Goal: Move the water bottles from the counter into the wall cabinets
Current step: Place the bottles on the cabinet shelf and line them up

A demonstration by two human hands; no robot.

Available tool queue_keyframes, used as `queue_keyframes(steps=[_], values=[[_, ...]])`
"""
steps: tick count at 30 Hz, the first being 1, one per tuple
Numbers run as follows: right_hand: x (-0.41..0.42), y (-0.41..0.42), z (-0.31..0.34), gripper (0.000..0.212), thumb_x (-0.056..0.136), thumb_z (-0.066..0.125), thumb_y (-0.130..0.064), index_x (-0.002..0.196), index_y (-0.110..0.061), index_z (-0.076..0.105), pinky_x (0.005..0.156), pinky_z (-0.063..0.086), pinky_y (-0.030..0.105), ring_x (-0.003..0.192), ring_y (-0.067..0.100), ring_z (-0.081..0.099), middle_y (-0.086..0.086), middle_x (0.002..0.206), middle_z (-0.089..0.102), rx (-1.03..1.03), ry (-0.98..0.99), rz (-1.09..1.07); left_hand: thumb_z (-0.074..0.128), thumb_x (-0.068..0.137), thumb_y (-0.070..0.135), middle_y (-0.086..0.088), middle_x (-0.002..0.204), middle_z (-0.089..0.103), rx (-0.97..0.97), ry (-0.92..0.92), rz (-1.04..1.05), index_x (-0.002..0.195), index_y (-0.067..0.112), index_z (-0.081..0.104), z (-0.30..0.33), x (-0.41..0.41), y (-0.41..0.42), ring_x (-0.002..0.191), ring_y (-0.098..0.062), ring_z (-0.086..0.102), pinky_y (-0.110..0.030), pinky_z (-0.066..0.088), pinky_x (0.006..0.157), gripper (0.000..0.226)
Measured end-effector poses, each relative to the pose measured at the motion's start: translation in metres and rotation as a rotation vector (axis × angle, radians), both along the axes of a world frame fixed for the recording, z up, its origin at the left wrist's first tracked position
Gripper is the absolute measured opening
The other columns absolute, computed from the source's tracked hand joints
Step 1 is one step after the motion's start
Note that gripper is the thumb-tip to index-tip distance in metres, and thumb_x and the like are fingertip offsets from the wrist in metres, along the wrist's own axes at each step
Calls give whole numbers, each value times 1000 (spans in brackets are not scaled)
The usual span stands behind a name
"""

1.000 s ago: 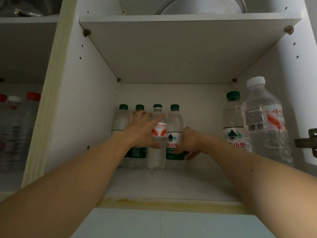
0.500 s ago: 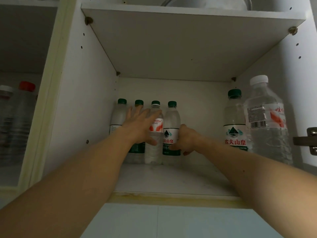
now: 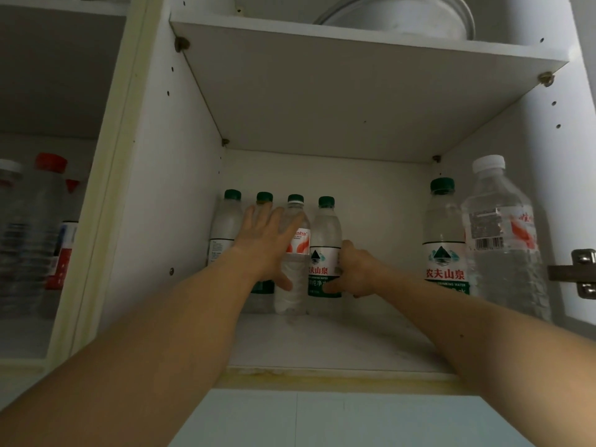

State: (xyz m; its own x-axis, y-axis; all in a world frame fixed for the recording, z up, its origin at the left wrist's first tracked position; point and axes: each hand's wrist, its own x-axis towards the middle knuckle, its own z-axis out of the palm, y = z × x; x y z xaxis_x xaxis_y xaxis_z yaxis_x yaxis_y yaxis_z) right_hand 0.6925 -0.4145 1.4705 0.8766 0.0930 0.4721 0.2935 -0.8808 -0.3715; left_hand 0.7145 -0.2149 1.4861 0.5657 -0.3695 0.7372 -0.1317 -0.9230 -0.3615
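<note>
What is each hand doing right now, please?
Left hand: open, straight fingers resting against the row of bottles, thumb on the red-labelled bottle.
Right hand: fingers curled around the green-labelled bottle.

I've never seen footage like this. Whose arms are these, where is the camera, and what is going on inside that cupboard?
There is no machine here: the arms belong to a person, and the camera sits on their head, looking up into an open wall cabinet. On its shelf, four small green-capped water bottles stand in a row at the back. The left hand lies flat with straight fingers against the red-labelled bottle and its neighbours. The right hand curls round the green-labelled bottle at the row's right end. Two larger bottles, a green-capped one and a white-capped one, stand at the right. More bottles show dimly in the cabinet to the left.
</note>
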Motion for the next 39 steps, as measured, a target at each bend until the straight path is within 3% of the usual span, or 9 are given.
queue_keyframes(steps=[3, 11, 16, 20, 26, 29, 31, 36, 39], values=[[1, -1, -1, 86, 80, 84, -23, 145, -11, 29, 85, 53, 33, 114, 27, 60, 11, 131, 58, -12, -21, 1, 83, 56, 73, -13, 164, 4, 3, 8, 46, 159, 24, -12, 2, -2, -4, 151, -41, 0, -59, -3, 120, 148], [-12, 4, 2, 84, 82, 82, -32, 145, -11, 31, 87, 52, 32, 112, 26, 60, 11, 129, 58, -89, -67, -52, 81, 51, 77, -11, 157, 21, 24, -78, -28, 158, 25, 2, 1, -6, 2, 144, -37, 18, -57, 6, 118, 142], [-47, 13, 15, 65, 90, 72, -33, 142, -18, 36, 83, 58, 39, 100, 23, 63, 7, 122, 62, -115, -259, -76, 73, 54, 83, -8, 149, 36, -150, -149, -200, 155, 28, 18, 12, -10, 8, 136, -31, 31, -52, 19, 117, 127], [-93, 8, 15, 63, 95, 65, -37, 146, -15, 35, 98, 51, 43, 124, 29, 53, 10, 139, 51, -151, -434, -76, 74, 66, 75, -9, 144, 45, -265, -255, -319, 153, 20, 31, 18, -19, 2, 130, -30, 38, -48, 29, 109, 112], [-163, -25, -3, 46, 100, 56, -31, 141, -14, 47, 95, 47, 34, 128, 22, 42, 3, 138, 48, -303, -781, -133, 70, 76, 69, -7, 136, 50, -354, -295, -554, 146, 18, 44, 22, -40, -25, 123, -26, 41, -44, 35, 104, 90], [-187, -47, -14, 44, 93, 64, -23, 135, -10, 56, 92, 48, 38, 124, 29, 45, 9, 135, 51, -389, -869, -215, 72, 76, 66, -8, 138, 48, -356, -168, -595, 145, 16, 46, 22, -48, -37, 124, -26, 42, -44, 38, 103, 89], [-195, -61, -21, 51, 91, 66, -21, 139, -10, 52, 98, 45, 44, 129, 35, 40, 14, 142, 43, -392, -856, -282, 72, 77, 66, -5, 142, 44, -396, -31, -628, 146, 18, 43, 22, -55, -45, 128, -23, 40, -44, 42, 105, 89], [-196, -85, -36, 84, 91, 68, -25, 156, -25, 15, 104, 44, 49, 140, 37, 20, 5, 156, 10, -89, -726, -329, 69, 79, 66, -1, 143, 46, -510, 276, -800, 149, 25, 37, 25, -85, -90, 116, -14, 52, -39, 50, 97, 87], [-191, -93, -44, 100, 91, 68, -22, 156, -39, -6, 99, 48, 50, 133, 38, 39, 5, 153, 17, 110, -631, -268, 68, 86, 57, -6, 143, 48, -587, 487, -877, 153, 26, 29, 21, -97, -125, 115, -19, 55, -37, 51, 95, 83]])
